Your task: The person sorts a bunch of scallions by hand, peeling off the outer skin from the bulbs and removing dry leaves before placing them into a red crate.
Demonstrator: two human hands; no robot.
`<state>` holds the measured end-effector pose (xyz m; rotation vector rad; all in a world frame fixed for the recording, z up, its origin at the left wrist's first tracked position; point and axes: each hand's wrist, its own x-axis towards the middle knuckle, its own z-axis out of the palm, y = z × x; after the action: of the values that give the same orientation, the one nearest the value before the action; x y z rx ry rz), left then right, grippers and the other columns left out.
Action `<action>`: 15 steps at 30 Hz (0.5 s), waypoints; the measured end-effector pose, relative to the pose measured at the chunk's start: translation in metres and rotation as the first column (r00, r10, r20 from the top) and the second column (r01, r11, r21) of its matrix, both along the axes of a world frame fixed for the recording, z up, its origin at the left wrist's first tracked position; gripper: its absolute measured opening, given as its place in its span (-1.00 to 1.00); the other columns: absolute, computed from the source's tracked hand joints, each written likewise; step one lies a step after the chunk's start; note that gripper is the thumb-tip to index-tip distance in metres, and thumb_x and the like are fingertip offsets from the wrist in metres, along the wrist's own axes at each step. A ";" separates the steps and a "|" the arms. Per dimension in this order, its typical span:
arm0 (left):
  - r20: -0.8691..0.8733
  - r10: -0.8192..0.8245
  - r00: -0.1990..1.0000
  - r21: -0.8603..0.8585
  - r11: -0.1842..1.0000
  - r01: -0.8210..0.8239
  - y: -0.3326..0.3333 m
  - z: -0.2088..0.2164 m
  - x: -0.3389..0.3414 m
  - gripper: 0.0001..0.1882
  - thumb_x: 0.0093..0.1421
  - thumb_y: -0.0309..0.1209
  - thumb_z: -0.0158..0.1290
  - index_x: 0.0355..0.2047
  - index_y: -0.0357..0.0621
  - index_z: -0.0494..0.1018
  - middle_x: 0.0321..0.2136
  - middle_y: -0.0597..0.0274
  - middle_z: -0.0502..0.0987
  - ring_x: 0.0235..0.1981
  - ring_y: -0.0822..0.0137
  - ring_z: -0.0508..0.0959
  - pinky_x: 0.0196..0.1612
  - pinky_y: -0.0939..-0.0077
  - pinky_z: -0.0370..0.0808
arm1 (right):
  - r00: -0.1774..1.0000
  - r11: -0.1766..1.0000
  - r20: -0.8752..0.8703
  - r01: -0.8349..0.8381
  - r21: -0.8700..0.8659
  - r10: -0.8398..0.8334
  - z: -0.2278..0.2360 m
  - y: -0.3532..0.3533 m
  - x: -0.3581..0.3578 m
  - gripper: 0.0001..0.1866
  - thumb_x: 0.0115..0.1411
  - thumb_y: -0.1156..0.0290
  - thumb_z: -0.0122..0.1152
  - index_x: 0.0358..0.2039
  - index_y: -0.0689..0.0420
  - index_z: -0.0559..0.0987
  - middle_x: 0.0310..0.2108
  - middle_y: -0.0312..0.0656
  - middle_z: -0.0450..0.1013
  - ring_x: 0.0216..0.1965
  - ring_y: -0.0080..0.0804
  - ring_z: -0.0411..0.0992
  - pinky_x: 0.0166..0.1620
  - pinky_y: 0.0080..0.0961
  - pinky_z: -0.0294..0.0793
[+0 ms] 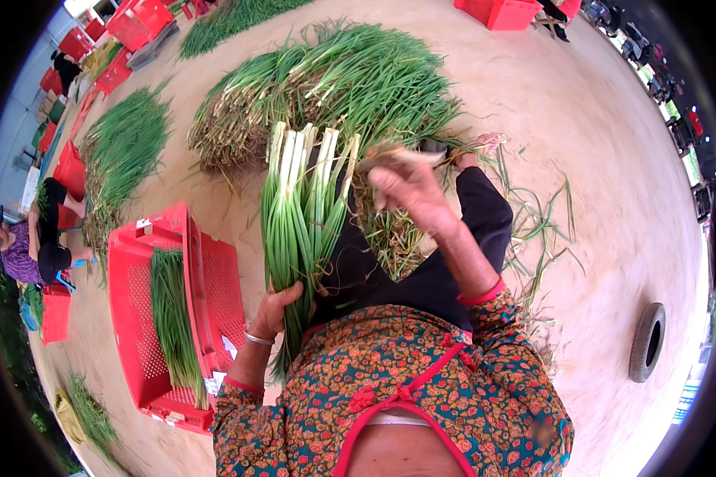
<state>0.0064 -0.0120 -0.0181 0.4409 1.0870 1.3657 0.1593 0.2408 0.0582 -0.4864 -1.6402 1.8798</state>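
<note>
My left hand [274, 310] grips a thick bunch of green onions [301, 207] around its green leaves, with the white stalk ends pointing away from me. My right hand [410, 191] is raised beside the bunch's white ends and is closed on a blurred strip of peeled skin or roots [398, 156]. A heap of dry trimmings [390, 234] lies on my lap, just right of the bunch. Beyond the bunch a big pile of untrimmed green onions [342, 87] rests on the ground.
A red plastic crate [135, 318] at my left holds a few green onions [175, 318]. More piles [127, 151] and red crates [139, 22] lie further out. Another person [36, 246] sits at far left. A tyre [648, 342] lies on the bare ground at right.
</note>
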 end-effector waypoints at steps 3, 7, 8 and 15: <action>0.023 -0.006 1.000 0.006 1.000 0.006 -0.001 0.000 -0.001 -0.55 0.19 -0.23 0.03 -0.01 -0.26 0.34 -0.32 0.03 0.54 -0.50 0.37 0.52 -0.48 0.58 0.47 | 0.973 0.977 0.101 -0.203 -0.070 0.210 -0.020 -0.009 -0.006 -0.71 0.19 0.22 0.18 -0.22 0.17 0.49 -0.50 -0.27 0.48 -0.64 -0.66 0.39 -0.62 -0.77 0.31; -0.048 0.020 0.999 -0.054 0.998 -0.022 -0.003 -0.001 0.002 -0.54 0.18 -0.19 0.04 -0.01 -0.24 0.35 -0.33 0.09 0.53 -0.52 0.37 0.51 -0.52 0.58 0.45 | 0.990 0.905 -0.119 0.014 -0.426 -0.071 -0.021 0.015 0.000 -0.87 0.21 0.36 0.14 -0.36 0.15 0.50 -0.64 -0.31 0.40 -0.76 -0.61 0.23 -0.67 -0.71 0.16; -0.078 0.033 0.996 -0.078 0.996 -0.039 -0.002 0.000 0.004 -0.52 0.17 -0.17 0.05 -0.01 -0.24 0.36 -0.34 0.10 0.53 -0.55 0.38 0.50 -0.54 0.59 0.43 | 0.967 0.852 -0.217 0.002 -0.524 -0.135 -0.022 0.020 0.001 -0.90 0.20 0.40 0.12 -0.37 0.15 0.48 -0.63 -0.29 0.38 -0.75 -0.60 0.20 -0.65 -0.67 0.14; -0.124 -0.058 0.991 -0.165 0.986 0.037 0.009 -0.001 0.005 -0.60 0.10 -0.40 0.16 -0.04 -0.17 0.38 -0.23 0.29 0.50 -0.32 0.42 0.50 -0.42 0.54 0.51 | 0.901 0.774 -0.262 0.117 -0.623 -0.347 -0.020 0.031 0.002 -0.91 0.23 0.42 0.06 -0.40 0.13 0.40 -0.60 -0.29 0.33 -0.71 -0.60 0.12 -0.63 -0.66 0.08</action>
<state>0.0115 -0.0032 -0.0190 0.4367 1.2755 1.2091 0.1615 0.2716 0.0386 -0.5228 -0.6811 2.1107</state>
